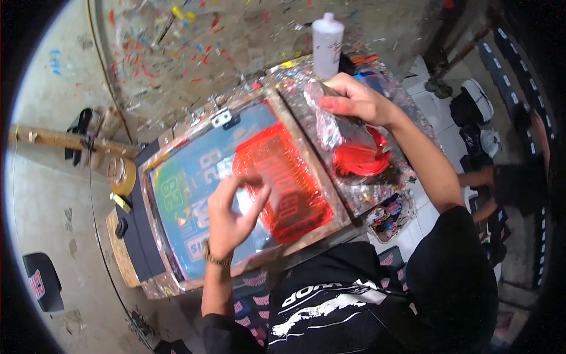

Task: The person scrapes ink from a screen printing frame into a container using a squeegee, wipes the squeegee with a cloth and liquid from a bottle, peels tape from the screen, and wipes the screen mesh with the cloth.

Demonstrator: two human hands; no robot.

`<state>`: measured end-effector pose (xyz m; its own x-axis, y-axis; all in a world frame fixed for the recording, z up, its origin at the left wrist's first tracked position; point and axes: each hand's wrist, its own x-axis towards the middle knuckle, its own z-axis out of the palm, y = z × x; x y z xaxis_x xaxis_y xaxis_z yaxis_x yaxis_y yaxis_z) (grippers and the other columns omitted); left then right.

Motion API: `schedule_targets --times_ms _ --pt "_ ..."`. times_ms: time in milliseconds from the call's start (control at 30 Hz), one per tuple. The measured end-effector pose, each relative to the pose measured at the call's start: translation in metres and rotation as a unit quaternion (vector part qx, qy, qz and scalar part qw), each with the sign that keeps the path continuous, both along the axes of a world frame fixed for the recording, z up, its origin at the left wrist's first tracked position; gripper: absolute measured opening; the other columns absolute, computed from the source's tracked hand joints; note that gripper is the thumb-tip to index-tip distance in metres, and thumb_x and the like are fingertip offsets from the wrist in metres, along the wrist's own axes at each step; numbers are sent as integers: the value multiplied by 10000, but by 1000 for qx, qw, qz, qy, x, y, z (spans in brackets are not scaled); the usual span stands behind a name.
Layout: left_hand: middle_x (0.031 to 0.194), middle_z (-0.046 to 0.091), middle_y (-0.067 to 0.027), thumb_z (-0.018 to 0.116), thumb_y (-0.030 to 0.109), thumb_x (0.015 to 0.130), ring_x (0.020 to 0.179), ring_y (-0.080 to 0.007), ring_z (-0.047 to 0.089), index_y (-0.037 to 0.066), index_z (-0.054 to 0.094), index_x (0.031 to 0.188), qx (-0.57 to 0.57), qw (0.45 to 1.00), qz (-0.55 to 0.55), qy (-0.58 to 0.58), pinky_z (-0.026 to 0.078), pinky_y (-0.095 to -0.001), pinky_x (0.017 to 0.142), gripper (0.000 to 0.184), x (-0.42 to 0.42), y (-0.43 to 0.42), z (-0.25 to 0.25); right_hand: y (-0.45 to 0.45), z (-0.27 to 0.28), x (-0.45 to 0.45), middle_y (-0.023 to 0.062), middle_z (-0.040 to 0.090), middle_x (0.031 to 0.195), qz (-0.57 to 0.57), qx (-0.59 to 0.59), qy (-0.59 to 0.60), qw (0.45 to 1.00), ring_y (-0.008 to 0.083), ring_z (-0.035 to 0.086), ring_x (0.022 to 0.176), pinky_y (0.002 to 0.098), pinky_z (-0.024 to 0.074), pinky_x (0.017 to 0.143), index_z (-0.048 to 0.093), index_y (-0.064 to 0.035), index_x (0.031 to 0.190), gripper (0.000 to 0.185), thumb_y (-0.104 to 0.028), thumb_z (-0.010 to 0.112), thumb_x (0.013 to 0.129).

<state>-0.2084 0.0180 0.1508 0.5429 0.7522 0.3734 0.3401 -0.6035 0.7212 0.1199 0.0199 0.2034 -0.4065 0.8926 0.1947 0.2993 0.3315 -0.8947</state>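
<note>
My right hand [356, 103] is wrapped round a squeegee [339, 131] smeared with white and red paint. Its lower edge is at a heap of red ink [362, 159] on the paint-spattered table [389, 130]. My left hand [236, 215], a little blurred, hovers above the framed screen [206, 147], fingers curved and apart, holding nothing. Wet red ink [300, 218] covers the right part of the mesh, over lettering. A metal hinge clamp [221, 118] sits on the frame's upper edge.
A white bottle [328, 47] stands behind my right hand. Tape rolls [122, 176] lie left of the frame. A tub of stained scraps [390, 217] is below the table's edge. Another person [519, 183] is at the far right. Dark printed pieces [42, 282] lie at the left.
</note>
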Motion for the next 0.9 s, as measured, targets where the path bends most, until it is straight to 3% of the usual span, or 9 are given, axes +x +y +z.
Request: schedule_targets --times_ms 133,200,267,333,400,533,600,700,900 --pt "1144 668 -85 560 242 1013 1098 -158 592 0 646 1165 -176 928 -147 -293 434 -326 970 299 130 55 8 -3 -11 41 -99 369 674 -38 7 34 999 27 354 640 266 279 558 429 -104 686 478 -437 594 987" --pt "1287 609 -128 425 354 1054 1216 -197 535 -4 616 1211 -164 919 -189 -305 371 -347 1062 435 191 68 -5 -12 -24 48 -84 467 719 -68 -6 66 996 27 420 702 246 343 614 535 -65 737 416 -397 607 977" --pt "1350 574 -159 341 401 1059 1267 -245 508 -14 628 1184 -279 848 -281 -351 340 -388 1103 520 230 57 -14 -16 -39 52 -43 543 761 -89 18 65 994 61 484 768 281 406 693 587 -34 811 394 -393 616 971" --pt "1323 593 -184 351 341 1040 1307 -299 478 -12 608 1012 -253 821 -343 -379 280 -423 1150 438 249 51 -10 -16 -63 47 72 632 1017 -173 136 121 968 179 575 903 350 469 837 613 -1 962 445 -446 627 959" --pt "1275 611 -197 357 306 1027 1319 -306 468 -10 574 936 -194 860 -316 -350 260 -427 1162 394 256 53 -11 -38 -58 61 98 624 1048 -257 65 -89 960 244 594 893 353 487 824 622 13 1022 496 -473 660 930" --pt "1209 623 -194 363 290 1023 1294 -312 492 -11 565 912 -228 835 -322 -382 328 -443 1127 379 263 58 -13 -102 -35 55 107 623 964 -432 190 -56 880 272 614 842 357 497 780 641 4 991 449 -417 747 874" --pt "1181 614 -194 379 283 1024 1279 -340 492 10 550 887 -350 783 -291 -424 393 -494 1064 350 260 54 -6 -140 -38 56 107 622 923 -469 -16 -112 876 258 632 842 345 502 769 686 -7 976 366 -310 816 815" --pt "1167 630 -170 389 297 1020 1240 -314 526 15 591 926 -351 795 -289 -402 449 -486 987 359 262 66 -13 -156 -69 41 107 631 945 -483 88 -127 862 256 641 841 343 510 770 750 -26 997 349 -260 854 760" --pt "1145 649 -155 410 324 1004 1170 -278 566 11 623 998 -386 798 -235 -399 480 -443 909 378 260 72 -13 -152 -65 34 118 664 897 -408 61 -106 905 291 642 880 374 517 778 731 2 908 146 -123 754 835"
